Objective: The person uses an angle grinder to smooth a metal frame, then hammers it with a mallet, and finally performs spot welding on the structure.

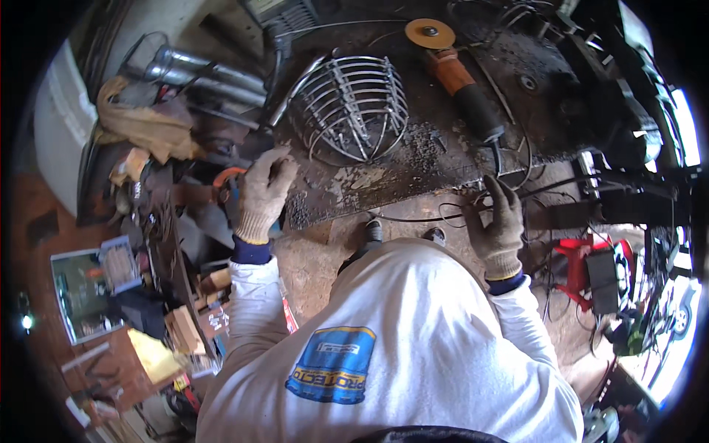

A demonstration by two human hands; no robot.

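Observation:
Both my hands wear worn knit gloves. My left hand (pixel 263 193) rests on the near left corner of a dark, scorched metal workbench (pixel 443 151), fingers curled at the edge, just below a domed wire cage (pixel 350 106) made of bent rods. Whether it grips anything is unclear. My right hand (pixel 501 225) hangs by the bench's front edge with fingers spread, touching thin black cables (pixel 458 210). An orange and black angle grinder (pixel 458 77) with a yellow disc lies on the bench behind the cage.
Metal pipes (pixel 207 74) and a tan rag (pixel 144 125) lie at the left. A cluttered shelf of tools and scraps (pixel 170 280) stands left of me. A red stool (pixel 576 258) and a dark box sit on the dirt floor at right. My shoes (pixel 402 232) show below the bench.

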